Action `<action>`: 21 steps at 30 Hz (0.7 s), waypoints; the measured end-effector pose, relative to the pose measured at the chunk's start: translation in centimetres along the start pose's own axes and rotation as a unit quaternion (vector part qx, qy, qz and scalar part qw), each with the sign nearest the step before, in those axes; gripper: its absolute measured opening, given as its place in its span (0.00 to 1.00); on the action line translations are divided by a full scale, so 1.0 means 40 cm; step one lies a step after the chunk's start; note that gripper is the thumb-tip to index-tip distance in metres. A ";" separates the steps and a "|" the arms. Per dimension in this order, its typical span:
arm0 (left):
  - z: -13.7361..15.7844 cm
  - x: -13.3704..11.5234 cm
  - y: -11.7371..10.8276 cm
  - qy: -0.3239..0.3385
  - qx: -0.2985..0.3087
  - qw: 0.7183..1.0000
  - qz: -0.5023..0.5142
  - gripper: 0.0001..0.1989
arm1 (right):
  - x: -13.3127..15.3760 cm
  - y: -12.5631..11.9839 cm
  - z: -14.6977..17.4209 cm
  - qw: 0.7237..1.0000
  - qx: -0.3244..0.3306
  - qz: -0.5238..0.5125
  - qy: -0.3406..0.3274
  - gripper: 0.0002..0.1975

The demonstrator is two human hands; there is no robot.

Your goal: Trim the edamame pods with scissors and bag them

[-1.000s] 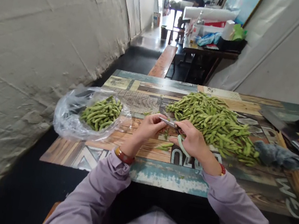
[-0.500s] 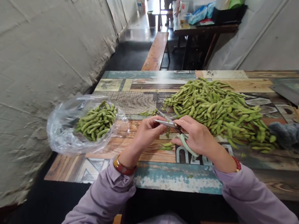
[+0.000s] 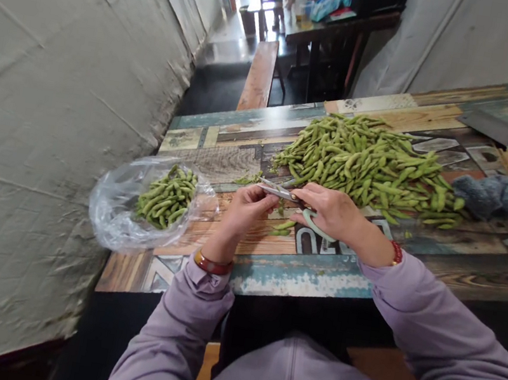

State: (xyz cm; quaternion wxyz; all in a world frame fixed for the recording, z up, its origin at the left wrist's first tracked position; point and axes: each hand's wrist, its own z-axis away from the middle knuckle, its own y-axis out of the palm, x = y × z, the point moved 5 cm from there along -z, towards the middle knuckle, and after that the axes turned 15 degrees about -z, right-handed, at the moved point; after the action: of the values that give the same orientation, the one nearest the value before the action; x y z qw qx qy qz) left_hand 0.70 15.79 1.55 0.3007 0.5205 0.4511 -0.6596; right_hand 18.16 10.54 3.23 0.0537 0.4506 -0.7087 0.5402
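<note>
Plank-patterned table: right fingers gripping scissors, blades beside left fingers, whose hold is unclear.

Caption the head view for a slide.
Right hand holds scissors beside left hand; bagged pods at left, pod pile beyond.

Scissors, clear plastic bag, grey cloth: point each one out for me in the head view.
Scissors (image 3: pixel 286 194): head view, on the metal blades close to the pivot.
Clear plastic bag (image 3: pixel 110 206): head view, on its crumpled left wall.
Grey cloth (image 3: pixel 504 196): head view, on the middle of its bunched fabric.
</note>
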 end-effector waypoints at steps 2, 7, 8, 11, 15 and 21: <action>-0.002 0.002 -0.003 0.002 0.002 1.000 0.003 0.11 | -0.004 -0.005 0.000 1.000 -0.010 0.009 0.010 0.17; -0.005 -0.005 -0.038 0.033 -0.073 0.997 0.017 0.10 | -0.016 -0.030 -0.006 0.996 -0.074 0.010 0.041 0.18; -0.005 -0.005 -0.044 0.026 -0.087 0.995 0.036 0.10 | -0.017 -0.034 -0.007 0.995 -0.085 0.004 0.042 0.17; -0.002 -0.006 -0.048 -0.014 -0.094 0.989 0.117 0.14 | -0.015 -0.036 -0.009 0.994 -0.106 -0.010 0.038 0.17; 0.001 -0.004 -0.040 -0.051 -0.065 0.977 0.194 0.18 | -0.016 -0.026 -0.006 0.993 -0.106 -0.020 0.041 0.18; -0.004 0.009 -0.046 -0.066 -0.079 0.958 0.267 0.17 | -0.004 -0.010 -0.002 0.996 -0.078 -0.032 0.028 0.23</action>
State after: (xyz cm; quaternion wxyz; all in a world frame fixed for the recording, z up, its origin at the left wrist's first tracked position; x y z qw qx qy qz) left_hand -0.92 16.73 1.72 0.5352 0.5515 0.3260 -0.5506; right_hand 18.50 10.70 3.46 0.1254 0.4521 -0.7321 0.4939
